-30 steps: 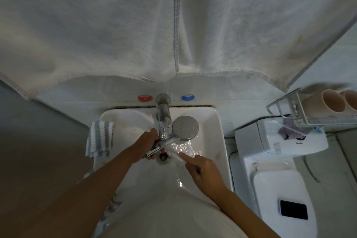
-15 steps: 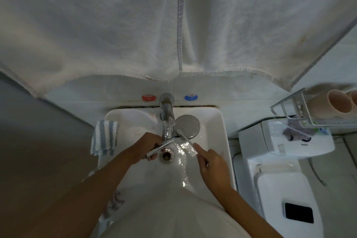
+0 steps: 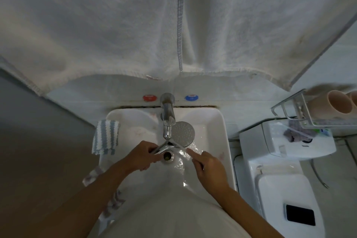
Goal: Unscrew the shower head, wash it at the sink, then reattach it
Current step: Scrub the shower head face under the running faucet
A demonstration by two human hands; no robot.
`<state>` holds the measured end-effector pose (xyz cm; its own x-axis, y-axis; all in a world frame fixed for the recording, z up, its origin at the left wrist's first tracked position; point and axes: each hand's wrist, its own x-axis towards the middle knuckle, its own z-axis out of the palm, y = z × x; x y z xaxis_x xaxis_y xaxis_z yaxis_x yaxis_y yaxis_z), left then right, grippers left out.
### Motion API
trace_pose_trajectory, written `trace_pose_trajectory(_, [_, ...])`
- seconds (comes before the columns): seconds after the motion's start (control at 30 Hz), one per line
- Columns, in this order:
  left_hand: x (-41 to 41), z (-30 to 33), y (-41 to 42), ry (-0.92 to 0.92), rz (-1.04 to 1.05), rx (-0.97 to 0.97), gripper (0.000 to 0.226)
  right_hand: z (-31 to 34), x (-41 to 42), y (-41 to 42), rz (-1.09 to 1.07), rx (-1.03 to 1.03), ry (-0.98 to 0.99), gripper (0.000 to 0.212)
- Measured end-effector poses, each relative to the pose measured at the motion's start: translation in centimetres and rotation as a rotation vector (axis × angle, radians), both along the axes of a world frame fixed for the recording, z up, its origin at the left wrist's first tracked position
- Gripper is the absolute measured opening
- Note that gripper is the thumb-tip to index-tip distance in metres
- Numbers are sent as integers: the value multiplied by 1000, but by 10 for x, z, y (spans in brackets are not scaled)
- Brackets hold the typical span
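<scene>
The shower head [image 3: 183, 133] is held over the basin of the white sink [image 3: 225, 137], its round perforated face turned up and lying just right of the chrome tap [image 3: 167, 121]. Its chrome handle runs down and to the left, passing under the tap's spout and into the left hand [image 3: 142, 155], whose fingers are curled round the handle's end, just left of the drain [image 3: 167, 156]. The right hand [image 3: 209, 167] is apart from the shower head, below and to the right of its face; the forefinger is stretched out, pointing up-left toward the lower rim of the face with its tip just short of it, in the water running down the basin, while the other fingers are loosely bent and hold nothing. A blue-and-white striped cloth [image 3: 105, 137] hangs over the sink's left rim. Red and blue round markers sit on the wall either side of the tap's base.
</scene>
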<state>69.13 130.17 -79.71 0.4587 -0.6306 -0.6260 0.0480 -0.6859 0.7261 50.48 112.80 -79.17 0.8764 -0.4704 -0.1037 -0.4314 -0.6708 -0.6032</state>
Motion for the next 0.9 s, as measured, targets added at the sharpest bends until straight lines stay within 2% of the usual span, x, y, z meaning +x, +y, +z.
trace_pose_trajectory(0.13, [-6, -2, 9, -77, -26, 31, 18, 0, 6, -2, -70, -64, 8, 46])
trace_pose_trajectory(0.2, [-10, -2, 13, -115, -41, 25, 23, -1, 9, 1, -23, -31, 23, 45])
trace_pose_trajectory(0.3, [-13, -5, 20, -166, -67, 12, 15, -1, 9, 7, 61, -5, 52, 43])
trace_pose_trajectory(0.43, [-17, -10, 24, -238, -109, 28, 18, -7, 11, 1, -41, -38, 49, 41])
trace_pose_trajectory(0.57, [-20, -12, 24, -266, -110, 24, 16, -4, 10, 8, 110, -16, 88, 39])
trace_pose_trajectory(0.73, [-22, -12, 23, -280, -111, 31, 11, -8, 11, 2, -22, -49, 50, 42])
trace_pose_trajectory(0.9, [-22, -14, 24, -281, -88, 21, 15, -4, 10, 9, 113, 4, 90, 39])
